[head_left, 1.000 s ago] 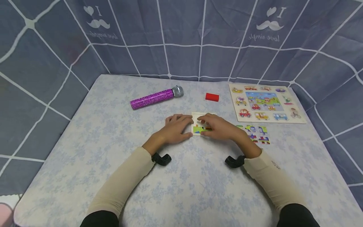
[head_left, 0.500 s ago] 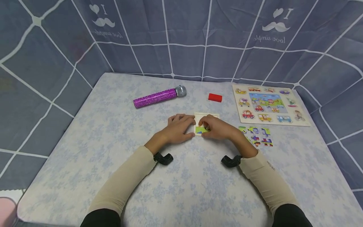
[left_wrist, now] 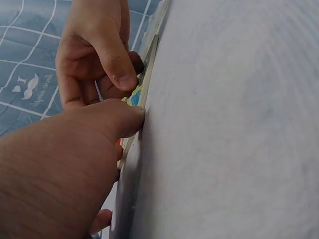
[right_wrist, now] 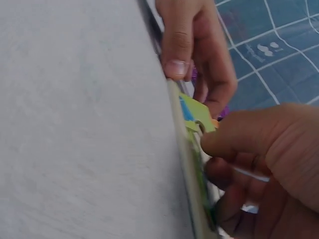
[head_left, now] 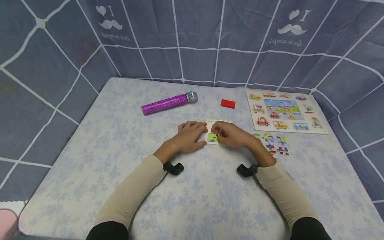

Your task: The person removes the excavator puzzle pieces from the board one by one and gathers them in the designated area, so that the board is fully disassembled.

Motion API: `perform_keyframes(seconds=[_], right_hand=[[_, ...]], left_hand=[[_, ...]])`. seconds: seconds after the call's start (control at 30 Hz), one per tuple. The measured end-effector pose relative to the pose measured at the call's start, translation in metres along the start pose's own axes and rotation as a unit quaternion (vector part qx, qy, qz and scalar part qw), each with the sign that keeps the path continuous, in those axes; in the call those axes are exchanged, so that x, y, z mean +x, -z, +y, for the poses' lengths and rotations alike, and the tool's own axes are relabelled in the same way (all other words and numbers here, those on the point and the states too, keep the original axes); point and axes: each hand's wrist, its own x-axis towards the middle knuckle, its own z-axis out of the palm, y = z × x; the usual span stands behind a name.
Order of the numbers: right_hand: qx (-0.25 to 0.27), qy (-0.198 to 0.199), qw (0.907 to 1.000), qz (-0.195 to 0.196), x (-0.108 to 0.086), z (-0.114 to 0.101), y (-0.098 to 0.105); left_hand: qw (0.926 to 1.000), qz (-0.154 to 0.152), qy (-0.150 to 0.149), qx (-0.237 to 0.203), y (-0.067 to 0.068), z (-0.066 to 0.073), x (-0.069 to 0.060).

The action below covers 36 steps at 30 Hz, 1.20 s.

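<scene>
Left hand (head_left: 189, 136): thumb and fingers apart, tips touching left edge of small wooden tray (head_left: 211, 125); right hand (head_left: 231, 134): fingers curled, thumb beside green puzzle piece (head_left: 212, 137) in tray's near-left corner, cannot tell whether pinching anything

There's a shallow, pale jigsaw tray (head_left: 213, 124) lying flat in the middle; in its near left corner sits a green puzzle piece (head_left: 212, 137) with a blue patch (more green shows beyond, blurred).
</scene>
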Motion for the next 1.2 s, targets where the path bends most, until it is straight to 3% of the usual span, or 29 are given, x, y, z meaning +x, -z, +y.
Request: perform_keyframes(seconds=[0.27,0.7,1.2], right_hand=[[-0.077,0.051,0.995,0.039,0.0043,0.0041,-0.004],[-0.082,0.08,0.9926,0.039,0.0024,0.0045,-0.0001],[-0.064,0.077,0.9938,0.048,0.0032,0.0029,-0.0021]], left_hand=[[1.0,0.002,-0.002,0.003,-0.0005,-0.0002,-0.0007],[1.0,0.003,-0.004,0.002,-0.0004,0.0004,-0.0004],[1.0,0.007,-0.003,0.0,-0.0013,-0.0006,-0.0004]])
